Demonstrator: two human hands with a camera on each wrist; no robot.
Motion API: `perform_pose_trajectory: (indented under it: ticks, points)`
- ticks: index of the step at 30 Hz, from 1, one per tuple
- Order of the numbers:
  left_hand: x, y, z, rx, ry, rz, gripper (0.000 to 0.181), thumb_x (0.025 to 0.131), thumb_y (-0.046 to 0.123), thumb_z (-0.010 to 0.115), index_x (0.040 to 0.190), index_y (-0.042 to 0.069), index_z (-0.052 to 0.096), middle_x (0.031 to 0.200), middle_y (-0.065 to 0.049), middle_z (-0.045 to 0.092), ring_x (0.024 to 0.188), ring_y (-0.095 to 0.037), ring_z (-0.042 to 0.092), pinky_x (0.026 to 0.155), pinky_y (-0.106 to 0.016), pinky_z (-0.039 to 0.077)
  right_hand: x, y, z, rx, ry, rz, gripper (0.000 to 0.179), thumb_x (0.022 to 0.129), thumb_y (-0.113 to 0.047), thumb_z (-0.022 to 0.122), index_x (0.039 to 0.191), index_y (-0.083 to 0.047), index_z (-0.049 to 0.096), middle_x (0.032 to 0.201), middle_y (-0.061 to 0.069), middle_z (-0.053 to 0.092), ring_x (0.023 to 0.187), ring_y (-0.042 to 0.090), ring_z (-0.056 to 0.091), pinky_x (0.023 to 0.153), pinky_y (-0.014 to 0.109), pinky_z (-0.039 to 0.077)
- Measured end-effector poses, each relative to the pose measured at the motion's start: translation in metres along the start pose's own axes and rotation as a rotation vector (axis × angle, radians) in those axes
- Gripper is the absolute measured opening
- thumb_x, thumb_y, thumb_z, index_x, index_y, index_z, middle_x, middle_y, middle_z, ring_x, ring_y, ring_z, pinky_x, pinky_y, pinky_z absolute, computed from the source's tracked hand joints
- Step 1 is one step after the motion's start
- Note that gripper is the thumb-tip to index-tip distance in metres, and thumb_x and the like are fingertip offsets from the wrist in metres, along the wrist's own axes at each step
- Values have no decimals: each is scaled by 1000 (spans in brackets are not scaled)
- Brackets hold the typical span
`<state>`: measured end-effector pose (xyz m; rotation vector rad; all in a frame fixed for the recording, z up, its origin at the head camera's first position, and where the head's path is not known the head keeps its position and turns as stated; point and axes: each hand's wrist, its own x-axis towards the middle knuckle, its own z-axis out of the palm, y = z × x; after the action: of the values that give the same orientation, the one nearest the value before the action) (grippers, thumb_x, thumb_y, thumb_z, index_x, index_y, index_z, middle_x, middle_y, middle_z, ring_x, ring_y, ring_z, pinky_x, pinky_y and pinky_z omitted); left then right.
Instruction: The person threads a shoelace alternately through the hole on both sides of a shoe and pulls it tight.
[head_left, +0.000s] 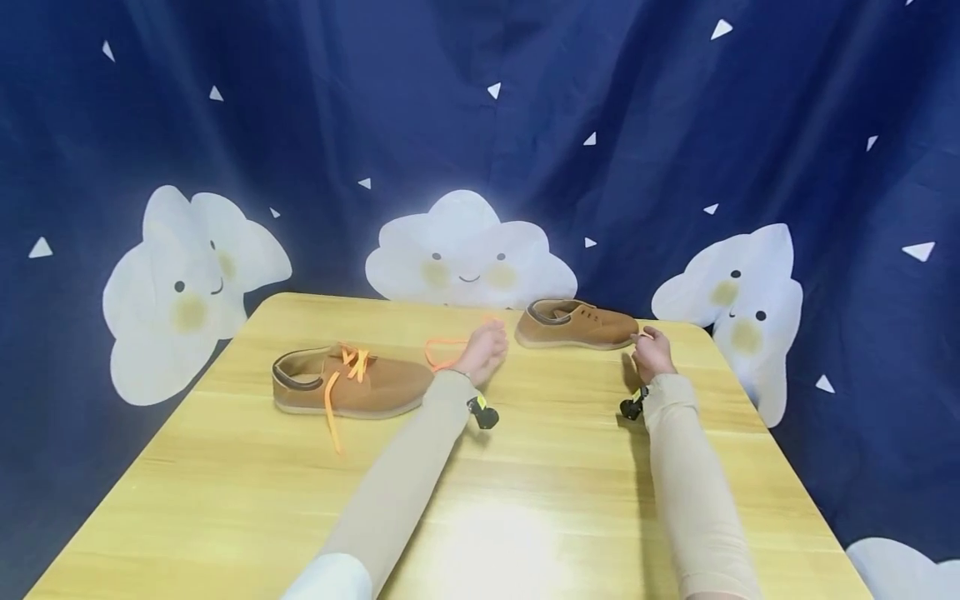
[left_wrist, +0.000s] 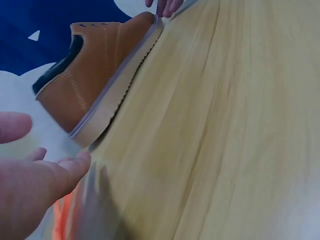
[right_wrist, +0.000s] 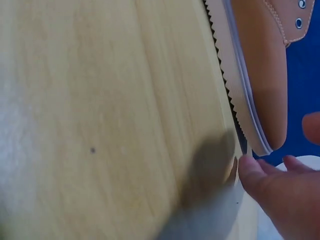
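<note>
A brown shoe without a lace (head_left: 577,325) stands at the far side of the table, its toe to the right. My left hand (head_left: 485,352) is by its heel, thumb and fingers apart with nothing between them in the left wrist view. At the toe, my right hand (head_left: 652,352) has its fingers (right_wrist: 252,172) beside the sole's tip; whether they touch cannot be told. An orange shoelace (head_left: 444,341) lies on the table by my left hand, which partly hides it. Nearer on the left, a second brown shoe (head_left: 397,387) carries an orange lace (head_left: 330,408) with one end trailing onto the wood.
The light wooden table (head_left: 225,492) has its far edge just behind the unlaced shoe. Beyond it hangs a dark blue curtain (head_left: 420,108) printed with white smiling clouds (head_left: 468,229). Small black cameras are strapped to both wrists.
</note>
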<state>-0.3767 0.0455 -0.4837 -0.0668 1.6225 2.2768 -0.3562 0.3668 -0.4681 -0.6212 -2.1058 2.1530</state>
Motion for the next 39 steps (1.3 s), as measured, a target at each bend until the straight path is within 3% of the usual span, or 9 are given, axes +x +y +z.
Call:
perform_pose_trajectory:
  ticks: [3, 6, 10, 13, 16, 20, 30, 34, 39]
  points:
    - [7, -2, 6, -37, -3, -26, 56, 94, -4, 43, 150, 3, 41, 136, -7, 48, 115, -18, 46, 103, -31, 37, 3, -1, 2, -34, -44, 16, 68, 109, -12, 38, 166, -7, 1, 165, 15, 26, 84, 0, 44, 76, 17, 41]
    - [12, -4, 11, -84, 5, -18, 18, 92, -5, 41, 103, 3, 51, 112, -8, 55, 99, -19, 47, 89, -27, 37, 3, -3, 2, -37, -63, 43, 72, 109, -12, 37, 166, -10, -5, 174, 14, 7, 124, 9, 41, 100, 23, 42]
    - [6, 3, 17, -208, -51, -20, 46, 90, -7, 38, 135, -10, 45, 134, -27, 53, 121, -30, 53, 115, -34, 39, 1, -5, -1, -8, -88, 55, 74, 107, -9, 36, 166, -12, -10, 175, 10, -5, 141, 16, 32, 104, 25, 43]
    - [5, 4, 16, -274, -75, -76, 82, 93, -3, 39, 164, 0, -3, 172, -26, -2, 162, -40, 4, 133, -47, 0, -5, -8, -1, 34, -120, 70, 76, 106, -7, 35, 165, -11, -13, 174, 12, -4, 151, 20, 25, 114, 30, 40]
    - [12, -2, 14, -281, -34, -93, 77, 95, -1, 40, 164, 0, 6, 171, -29, 7, 161, -42, 10, 134, -47, 5, -11, -13, -3, 64, -130, 88, 76, 105, -5, 36, 165, -9, -11, 170, 15, 11, 151, 23, 30, 124, 35, 33]
    - [8, 0, 10, -244, -31, -88, 72, 97, -2, 40, 163, -1, 12, 169, -31, 12, 159, -45, 15, 133, -47, 10, -12, -14, -8, 68, -133, 88, 75, 103, 0, 37, 166, -6, -5, 156, 15, 31, 109, 8, 54, 109, 26, 46]
    - [-11, 16, -12, 62, -99, -143, 59, 103, 0, 41, 160, -4, 23, 160, -32, 32, 134, -39, 50, 127, -46, 32, -19, -3, -24, -37, -229, 58, 73, 101, 6, 33, 164, 0, -3, 165, 36, 17, 91, 0, 66, 107, 22, 51]
    - [-28, 21, -25, 291, -195, -162, 77, 92, -12, 47, 163, 0, 19, 160, -30, 33, 99, -21, 57, 122, -45, 40, -29, 2, -29, -151, -306, 42, 74, 102, 6, 40, 163, 5, -2, 146, 33, 35, 86, 2, 67, 92, 19, 57]
    - [-56, 25, -37, 593, -293, -139, 85, 91, -2, 62, 164, 4, 19, 144, -25, 52, 87, -15, 58, 105, -39, 53, -44, 8, -30, -360, -431, -19, 76, 99, 8, 49, 162, 9, 6, 114, 15, 56, 86, 5, 68, 80, 19, 59]
